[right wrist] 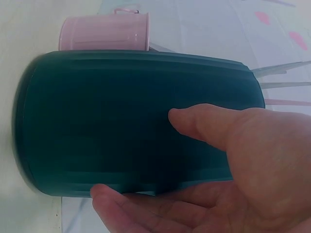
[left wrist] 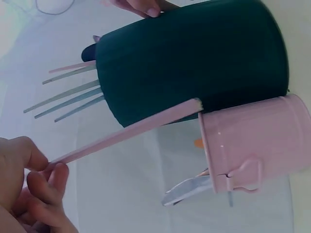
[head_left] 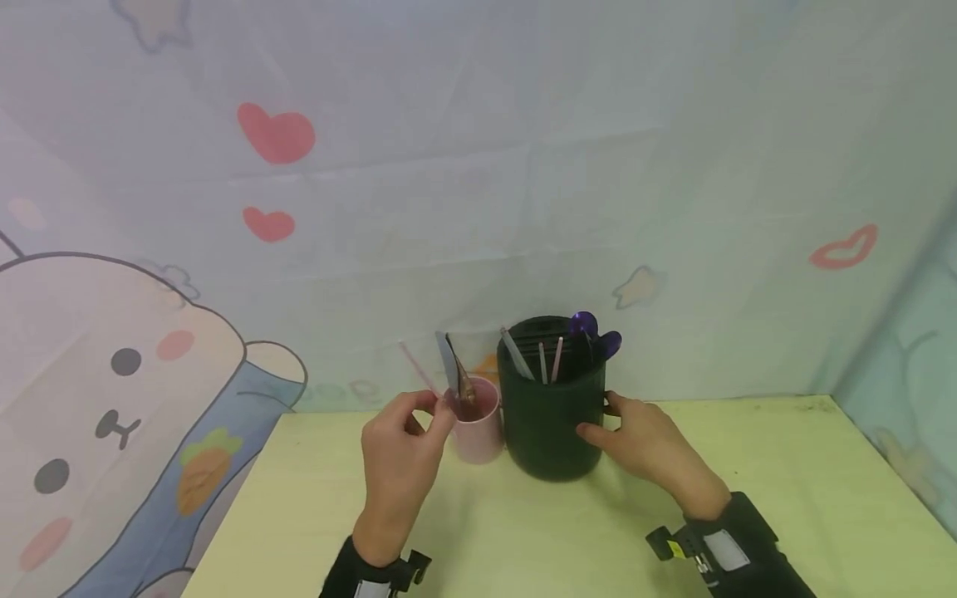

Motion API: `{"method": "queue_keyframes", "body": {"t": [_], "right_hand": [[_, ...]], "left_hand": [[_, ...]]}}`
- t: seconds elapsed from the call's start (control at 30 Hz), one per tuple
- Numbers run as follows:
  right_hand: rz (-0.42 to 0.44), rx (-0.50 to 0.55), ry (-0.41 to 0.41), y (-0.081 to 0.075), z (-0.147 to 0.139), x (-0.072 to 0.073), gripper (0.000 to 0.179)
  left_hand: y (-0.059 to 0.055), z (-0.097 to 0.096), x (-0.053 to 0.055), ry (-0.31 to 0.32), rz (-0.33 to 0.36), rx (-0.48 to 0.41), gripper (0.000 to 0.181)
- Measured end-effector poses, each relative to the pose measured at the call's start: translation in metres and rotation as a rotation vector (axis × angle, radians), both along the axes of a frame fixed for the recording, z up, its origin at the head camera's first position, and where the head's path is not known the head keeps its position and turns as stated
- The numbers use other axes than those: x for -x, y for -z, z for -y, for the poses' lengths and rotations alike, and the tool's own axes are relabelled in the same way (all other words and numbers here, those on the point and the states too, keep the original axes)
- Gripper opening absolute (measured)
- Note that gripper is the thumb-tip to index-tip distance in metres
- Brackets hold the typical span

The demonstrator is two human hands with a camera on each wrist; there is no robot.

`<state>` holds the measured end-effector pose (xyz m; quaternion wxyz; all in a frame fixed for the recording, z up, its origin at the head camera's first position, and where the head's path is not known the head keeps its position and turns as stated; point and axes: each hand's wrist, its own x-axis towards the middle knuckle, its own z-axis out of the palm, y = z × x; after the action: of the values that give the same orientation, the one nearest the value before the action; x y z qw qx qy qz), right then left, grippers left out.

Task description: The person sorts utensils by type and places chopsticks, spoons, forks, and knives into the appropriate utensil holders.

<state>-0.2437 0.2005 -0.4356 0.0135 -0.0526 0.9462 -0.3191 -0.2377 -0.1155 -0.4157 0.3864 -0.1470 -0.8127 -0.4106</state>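
My left hand point(head_left: 404, 457) pinches one end of a slim pink stick point(left wrist: 126, 136) between thumb and fingers. In the left wrist view the stick's other end lies by the rim of a small pink cup point(head_left: 478, 436); I cannot tell whether they touch. A grey blade-like piece point(head_left: 449, 361) and a brownish, pointed item point(head_left: 465, 386) stick up out of the cup. My right hand point(head_left: 650, 440) grips the right side of a tall dark green container point(head_left: 549, 432), its thumb on the front wall. Several thin sticks point(head_left: 516, 355) and purple rounded handles point(head_left: 609, 343) rise from that container.
Both vessels stand side by side near the back edge of a pale yellow table point(head_left: 748, 498). Directly behind is a printed cloth backdrop point(head_left: 449, 208) with hearts and a cartoon bear. The pink cup has a small wire handle point(left wrist: 252, 174) on its side.
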Motion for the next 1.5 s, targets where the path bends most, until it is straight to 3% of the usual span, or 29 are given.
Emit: {"method": "queue_keyframes", "body": {"t": [0.37, 0.47, 0.6, 0.7, 0.93, 1.13, 1.27, 1.5], "right_hand": [[0.015, 0.001, 0.005, 0.001, -0.001, -0.001, 0.091], [0.021, 0.004, 0.010, 0.001, -0.001, -0.002, 0.092], [0.029, 0.012, 0.016, 0.001, -0.001, -0.003, 0.093], [0.026, 0.016, 0.016, 0.001, -0.001, -0.004, 0.092], [0.018, 0.020, 0.013, 0.001, 0.000, -0.003, 0.091], [0.009, 0.023, 0.018, 0.002, 0.001, -0.004, 0.090], [0.004, 0.025, 0.018, 0.001, 0.002, -0.004, 0.089], [0.005, 0.014, 0.021, 0.002, 0.002, -0.004, 0.089]], "left_hand": [[-0.027, -0.017, -0.012, 0.105, -0.266, -0.147, 0.014], [-0.036, -0.028, -0.016, 0.162, -0.342, -0.193, 0.016], [-0.045, -0.044, -0.019, 0.292, -0.422, -0.241, 0.018], [-0.046, -0.056, -0.017, 0.320, -0.462, -0.230, 0.019], [-0.029, -0.071, 0.003, 0.222, -0.530, -0.120, 0.019], [-0.011, -0.079, 0.018, 0.195, -0.485, -0.064, 0.017], [-0.008, -0.082, 0.021, 0.168, -0.453, -0.040, 0.014], [-0.013, -0.084, 0.018, 0.098, -0.383, 0.043, 0.009]]}}
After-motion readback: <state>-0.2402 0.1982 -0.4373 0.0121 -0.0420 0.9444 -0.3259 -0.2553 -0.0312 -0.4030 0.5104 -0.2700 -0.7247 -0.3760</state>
